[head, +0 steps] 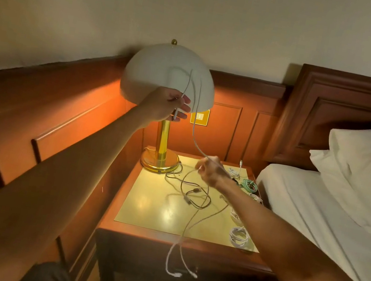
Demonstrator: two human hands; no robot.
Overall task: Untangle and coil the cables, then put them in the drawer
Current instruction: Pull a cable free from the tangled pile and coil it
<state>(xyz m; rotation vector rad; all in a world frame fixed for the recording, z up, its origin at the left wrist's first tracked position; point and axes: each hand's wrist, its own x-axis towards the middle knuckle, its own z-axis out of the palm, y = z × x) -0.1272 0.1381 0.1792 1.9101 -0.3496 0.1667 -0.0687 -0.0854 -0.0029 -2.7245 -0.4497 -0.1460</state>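
Wall panelling (34, 118): reddish wood, running along the left.

Left hand (164, 104): raised in front of the lamp shade, grip closed in a pinch on the white cable (193, 127) near one end; a short plug end hangs just below the fingers (183, 104).

Lamp (170, 75): white dome shade, brass stem and round brass base, standing at the back left corner of the tabletop (143, 207).

White cable: arches up from the left hand across the shade, then drops down to the right hand.

Dark cable (191, 191): loose tangle lying on the tabletop centre, just right of the lamp base.

Hanging ends (179, 258): two white lengths trail over the tabletop's front edge, with plugs dangling in front of the dark cabinet face.

Right hand (211, 173): low over the tabletop, grip closed around the white cable; how tight cannot be told, as the hand is blurred.

Coiled cables, right edge of the tabletop: a white coil (239, 236) near the front, a green coil (249, 185) farther back, more white ones partly hidden by the forearm.

Bed (315, 212): white sheet and pillow (366, 177), just beside the tabletop, dark wooden headboard (333, 112) behind.
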